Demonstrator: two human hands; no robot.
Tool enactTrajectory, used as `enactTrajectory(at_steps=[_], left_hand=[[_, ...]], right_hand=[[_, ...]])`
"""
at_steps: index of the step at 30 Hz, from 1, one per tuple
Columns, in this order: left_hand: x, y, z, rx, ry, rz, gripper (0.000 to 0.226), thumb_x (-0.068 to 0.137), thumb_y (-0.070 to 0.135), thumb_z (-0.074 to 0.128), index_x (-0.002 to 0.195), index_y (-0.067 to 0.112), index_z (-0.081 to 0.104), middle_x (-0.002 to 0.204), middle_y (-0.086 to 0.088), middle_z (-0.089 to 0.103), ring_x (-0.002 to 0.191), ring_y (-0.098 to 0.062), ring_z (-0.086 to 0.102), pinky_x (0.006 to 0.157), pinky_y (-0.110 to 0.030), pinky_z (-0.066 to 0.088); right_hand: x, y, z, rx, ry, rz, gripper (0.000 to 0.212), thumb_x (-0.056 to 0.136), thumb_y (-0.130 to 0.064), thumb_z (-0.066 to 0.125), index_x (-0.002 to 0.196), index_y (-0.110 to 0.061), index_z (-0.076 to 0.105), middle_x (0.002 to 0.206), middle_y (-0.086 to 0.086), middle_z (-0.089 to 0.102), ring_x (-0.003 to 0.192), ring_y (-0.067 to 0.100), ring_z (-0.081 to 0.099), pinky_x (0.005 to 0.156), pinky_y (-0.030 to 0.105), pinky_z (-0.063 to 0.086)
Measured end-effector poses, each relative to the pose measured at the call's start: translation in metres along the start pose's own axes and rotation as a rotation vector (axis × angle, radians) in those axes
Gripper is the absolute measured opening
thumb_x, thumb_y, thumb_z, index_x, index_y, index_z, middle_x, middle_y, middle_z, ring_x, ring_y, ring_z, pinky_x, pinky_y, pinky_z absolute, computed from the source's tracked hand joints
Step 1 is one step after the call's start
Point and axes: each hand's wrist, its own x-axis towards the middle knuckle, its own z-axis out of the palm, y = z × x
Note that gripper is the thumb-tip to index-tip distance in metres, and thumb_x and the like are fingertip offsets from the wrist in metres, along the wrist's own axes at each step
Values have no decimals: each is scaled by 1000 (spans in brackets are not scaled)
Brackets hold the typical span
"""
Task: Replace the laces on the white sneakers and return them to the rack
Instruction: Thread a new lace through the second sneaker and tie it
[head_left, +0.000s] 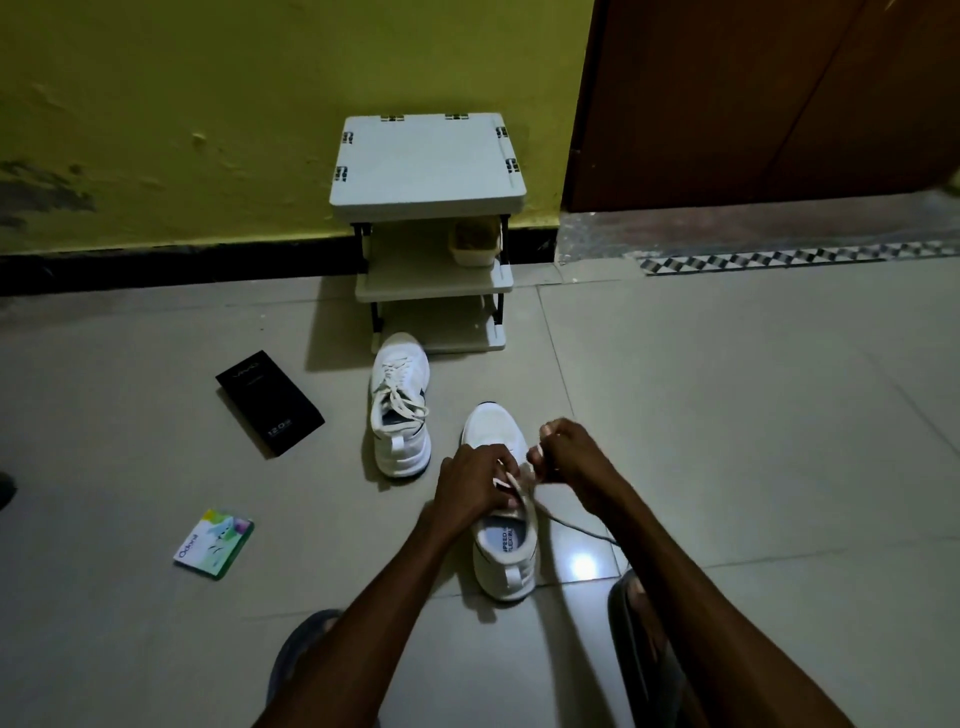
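Two white sneakers stand on the tiled floor, toes pointing toward the rack. The far sneaker (399, 410) is laced and sits just in front of the white shoe rack (431, 171). The near sneaker (503, 525) lies between my arms. My left hand (475, 480) grips the cream lace (514, 480) over the sneaker's tongue. My right hand (569, 457) pinches another part of the same lace just to the right. A thin lace end (582, 527) trails on the floor to the sneaker's right.
A black box (269, 404) lies on the floor to the left, and a small green and white packet (214, 543) nearer me. The rack's middle shelf holds a small tub (475, 241). A yellow wall and a brown door (753, 104) close the back.
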Motion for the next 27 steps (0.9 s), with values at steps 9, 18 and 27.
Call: enactTrajectory(at_steps=[9,18,27], left_hand=[[1,11,11,105,101,-68,16,69,34,75,83,35,65,92,7,70,98,-19,58,87,-35,44],[-1,13,4,149,96,-19,13,72,29,72,84,32,72,89,9,70,101,-20,56,77,-30,29],[2,13,5,126,-36,63,28,73,22,74,100,30,75,104,-2,70,108,-30,52,81,-31,44]], right_hand=[[-5,6,18,-1416,-138,-226,32,101,-28,44,117,-1,55,119,19,59,106,36,60,79,35,44],[-20,-51,-47,-384,-570,-141,33,91,12,42,72,-9,58,64,0,46,59,9,41,59,20,38],[-27,-75,-58,67,-591,-349,20,85,-3,45,76,-12,61,65,-2,41,51,3,35,75,26,34]])
